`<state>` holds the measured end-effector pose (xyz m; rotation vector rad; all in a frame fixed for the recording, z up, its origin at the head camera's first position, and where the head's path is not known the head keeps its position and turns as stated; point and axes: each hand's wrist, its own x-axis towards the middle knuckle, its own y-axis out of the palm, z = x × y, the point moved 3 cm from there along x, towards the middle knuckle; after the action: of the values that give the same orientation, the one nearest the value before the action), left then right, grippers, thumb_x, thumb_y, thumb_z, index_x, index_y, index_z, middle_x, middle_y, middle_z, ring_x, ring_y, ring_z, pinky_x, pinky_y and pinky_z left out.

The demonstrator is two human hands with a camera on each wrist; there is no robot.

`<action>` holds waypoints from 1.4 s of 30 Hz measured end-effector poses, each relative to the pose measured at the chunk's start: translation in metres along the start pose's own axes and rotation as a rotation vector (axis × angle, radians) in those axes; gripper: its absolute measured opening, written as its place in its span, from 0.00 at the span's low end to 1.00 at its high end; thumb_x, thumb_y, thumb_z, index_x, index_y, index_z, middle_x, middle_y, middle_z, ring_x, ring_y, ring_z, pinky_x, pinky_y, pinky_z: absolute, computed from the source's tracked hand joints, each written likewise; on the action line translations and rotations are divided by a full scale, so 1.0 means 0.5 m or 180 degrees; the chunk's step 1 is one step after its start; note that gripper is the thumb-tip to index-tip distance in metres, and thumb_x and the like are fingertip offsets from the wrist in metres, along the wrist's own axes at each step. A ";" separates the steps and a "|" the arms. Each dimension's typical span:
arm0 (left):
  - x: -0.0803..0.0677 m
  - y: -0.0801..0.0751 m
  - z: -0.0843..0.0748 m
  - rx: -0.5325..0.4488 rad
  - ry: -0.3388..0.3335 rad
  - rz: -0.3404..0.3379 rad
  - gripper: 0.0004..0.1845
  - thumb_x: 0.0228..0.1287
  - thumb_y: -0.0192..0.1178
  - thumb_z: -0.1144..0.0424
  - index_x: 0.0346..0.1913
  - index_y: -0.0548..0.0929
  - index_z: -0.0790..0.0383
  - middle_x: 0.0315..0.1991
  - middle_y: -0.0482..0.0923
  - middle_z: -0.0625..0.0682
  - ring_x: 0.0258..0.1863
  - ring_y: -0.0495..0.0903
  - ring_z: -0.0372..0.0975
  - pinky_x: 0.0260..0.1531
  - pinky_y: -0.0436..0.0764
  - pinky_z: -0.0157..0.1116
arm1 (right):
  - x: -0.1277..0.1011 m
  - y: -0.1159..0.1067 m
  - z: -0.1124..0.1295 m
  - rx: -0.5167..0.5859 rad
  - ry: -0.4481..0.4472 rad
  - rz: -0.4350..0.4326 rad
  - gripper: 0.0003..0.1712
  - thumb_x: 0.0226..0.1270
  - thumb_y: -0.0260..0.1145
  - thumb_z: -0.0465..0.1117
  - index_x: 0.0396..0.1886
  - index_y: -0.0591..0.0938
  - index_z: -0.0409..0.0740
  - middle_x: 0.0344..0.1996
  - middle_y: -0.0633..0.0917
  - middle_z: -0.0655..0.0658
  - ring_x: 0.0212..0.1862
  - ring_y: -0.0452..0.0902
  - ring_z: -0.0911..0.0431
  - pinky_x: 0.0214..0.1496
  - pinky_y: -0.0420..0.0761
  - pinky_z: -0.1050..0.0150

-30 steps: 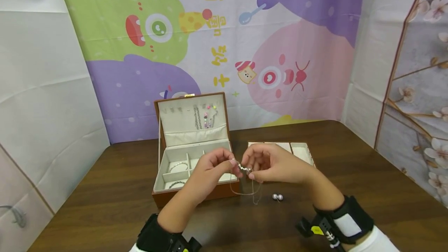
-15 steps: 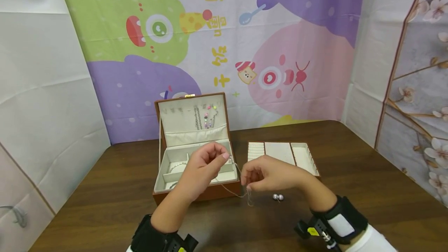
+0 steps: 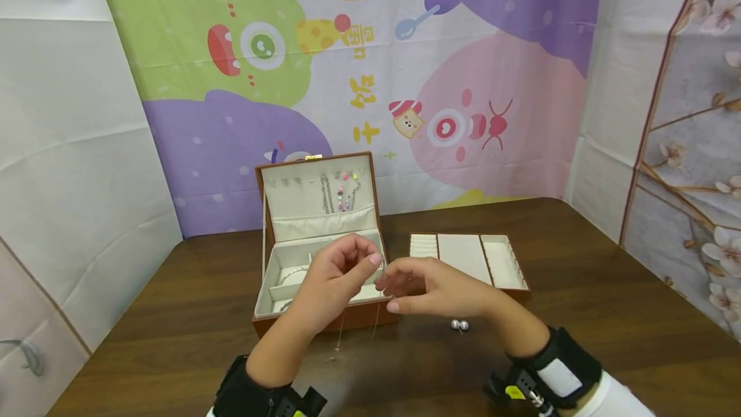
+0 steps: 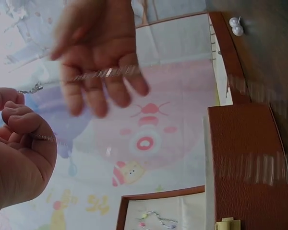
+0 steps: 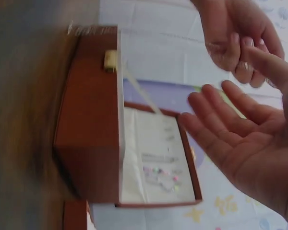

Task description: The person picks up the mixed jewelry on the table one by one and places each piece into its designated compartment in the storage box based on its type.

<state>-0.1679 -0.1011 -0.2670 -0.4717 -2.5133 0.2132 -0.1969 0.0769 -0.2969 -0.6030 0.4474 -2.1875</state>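
Between the two hands, over the jewellery box's [image 3: 324,275] front edge, a thin chain [image 3: 341,330] hangs straight down from the left hand's [image 3: 338,275] pinch (its free end nearly on the bench [image 3: 173,314]); just beside it, the right hand [image 3: 431,288] lies flat and empty.

Light: you worked under bright, even light from overhead, without harsh glare.
Shadows: soft ones lay beneath your hands on the table [image 3: 173,314].
Head view: sharp at centre, the backdrop lines bowed toward 3 and 9 o'clock.
Wrist views: your right hand [image 4: 98,57] was smeared with motion; the jewellery box [image 5: 89,120] blurred toward 9 o'clock.
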 end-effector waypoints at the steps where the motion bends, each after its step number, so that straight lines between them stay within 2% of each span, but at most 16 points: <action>1: 0.000 0.001 0.000 0.0017 0.0032 0.0010 0.04 0.70 0.56 0.69 0.38 0.78 0.69 0.21 0.69 0.55 0.19 0.65 0.36 0.20 0.66 0.30 | 0.000 0.003 0.005 0.0160 -0.0032 -0.0025 0.16 0.68 0.65 0.38 0.52 0.77 0.36 0.47 0.83 0.38 0.52 0.80 0.42 0.56 0.78 0.55; 4: 0.002 0.005 0.002 0.0099 0.0098 0.0047 0.02 0.69 0.58 0.70 0.38 0.80 0.67 0.20 0.70 0.54 0.19 0.65 0.36 0.19 0.65 0.30 | -0.001 0.006 0.021 0.0570 -0.0112 -0.0178 0.12 0.72 0.61 0.38 0.49 0.77 0.34 0.42 0.84 0.39 0.49 0.80 0.43 0.54 0.79 0.57; 7: 0.002 0.009 0.006 0.0202 0.0081 0.0084 0.02 0.68 0.60 0.70 0.38 0.81 0.65 0.19 0.69 0.50 0.17 0.63 0.35 0.18 0.62 0.29 | -0.005 0.000 0.037 0.0800 -0.0204 -0.0410 0.10 0.75 0.57 0.38 0.41 0.78 0.33 0.31 0.82 0.40 0.38 0.80 0.48 0.46 0.80 0.58; 11: 0.002 0.011 0.013 0.0345 -0.0060 0.0204 0.02 0.67 0.61 0.68 0.37 0.82 0.64 0.20 0.69 0.47 0.19 0.64 0.34 0.20 0.64 0.29 | -0.014 -0.022 0.049 0.0825 -0.0288 -0.0726 0.11 0.76 0.55 0.36 0.34 0.77 0.34 0.24 0.78 0.43 0.30 0.77 0.53 0.39 0.81 0.59; 18: 0.003 0.008 0.026 0.0539 -0.0312 0.0335 0.03 0.66 0.63 0.67 0.36 0.83 0.65 0.20 0.69 0.47 0.19 0.65 0.34 0.21 0.65 0.29 | -0.047 -0.089 0.077 0.0853 -0.0626 -0.1238 0.10 0.76 0.52 0.32 0.33 0.79 0.39 0.25 0.77 0.47 0.28 0.77 0.55 0.36 0.82 0.60; 21: 0.003 0.003 0.029 0.0486 -0.0389 0.0330 0.04 0.66 0.62 0.67 0.37 0.82 0.66 0.20 0.70 0.48 0.19 0.66 0.34 0.20 0.66 0.29 | -0.067 -0.120 0.089 0.0942 -0.0796 -0.1446 0.12 0.76 0.51 0.31 0.34 0.79 0.39 0.24 0.75 0.47 0.26 0.76 0.55 0.35 0.83 0.62; 24: 0.003 -0.002 0.029 0.0331 -0.0436 0.0304 0.06 0.67 0.61 0.67 0.37 0.82 0.69 0.21 0.72 0.50 0.18 0.70 0.36 0.20 0.72 0.31 | -0.082 -0.145 0.095 0.0994 -0.0916 -0.1575 0.13 0.76 0.50 0.29 0.34 0.79 0.36 0.22 0.73 0.46 0.24 0.74 0.55 0.33 0.82 0.63; 28: 0.004 -0.007 0.030 0.0126 -0.0466 0.0228 0.07 0.68 0.60 0.68 0.38 0.81 0.72 0.24 0.78 0.55 0.21 0.78 0.40 0.26 0.80 0.36 | -0.098 -0.168 0.098 0.1018 -0.0982 -0.1692 0.14 0.75 0.49 0.27 0.33 0.80 0.35 0.19 0.70 0.44 0.22 0.69 0.55 0.31 0.81 0.62; 32: 0.006 -0.017 0.029 0.0118 -0.0434 0.0136 0.06 0.68 0.60 0.67 0.38 0.82 0.69 0.28 0.81 0.56 0.28 0.81 0.47 0.29 0.80 0.34 | -0.109 -0.182 0.095 0.1105 -0.0939 -0.1804 0.14 0.75 0.50 0.27 0.33 0.81 0.36 0.18 0.70 0.45 0.22 0.68 0.55 0.30 0.81 0.63; 36: 0.008 -0.037 0.022 0.0092 -0.0398 -0.0008 0.05 0.68 0.60 0.68 0.40 0.82 0.69 0.29 0.82 0.56 0.31 0.82 0.47 0.32 0.79 0.33 | -0.115 -0.194 0.087 0.1080 -0.0789 -0.1881 0.14 0.75 0.51 0.28 0.33 0.82 0.38 0.19 0.73 0.46 0.23 0.72 0.57 0.32 0.83 0.64; 39: 0.007 -0.060 0.011 0.0068 -0.0316 -0.0169 0.07 0.68 0.60 0.69 0.42 0.82 0.72 0.31 0.82 0.58 0.31 0.83 0.46 0.38 0.82 0.35 | -0.116 -0.202 0.071 0.0824 -0.0513 -0.1901 0.12 0.73 0.54 0.29 0.34 0.84 0.39 0.22 0.78 0.48 0.24 0.76 0.58 0.34 0.84 0.64; 42: 0.006 -0.089 -0.003 0.0162 -0.0233 -0.0382 0.07 0.67 0.60 0.70 0.43 0.82 0.73 0.29 0.82 0.57 0.28 0.83 0.43 0.38 0.83 0.37 | -0.113 -0.199 0.045 0.0407 -0.0052 -0.1792 0.08 0.71 0.60 0.32 0.36 0.85 0.37 0.25 0.82 0.47 0.26 0.79 0.55 0.35 0.84 0.62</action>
<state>-0.1823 -0.1410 -0.2533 -0.2963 -2.5910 0.2517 -0.2137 0.1793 -0.2441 -0.7405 0.1302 -2.7135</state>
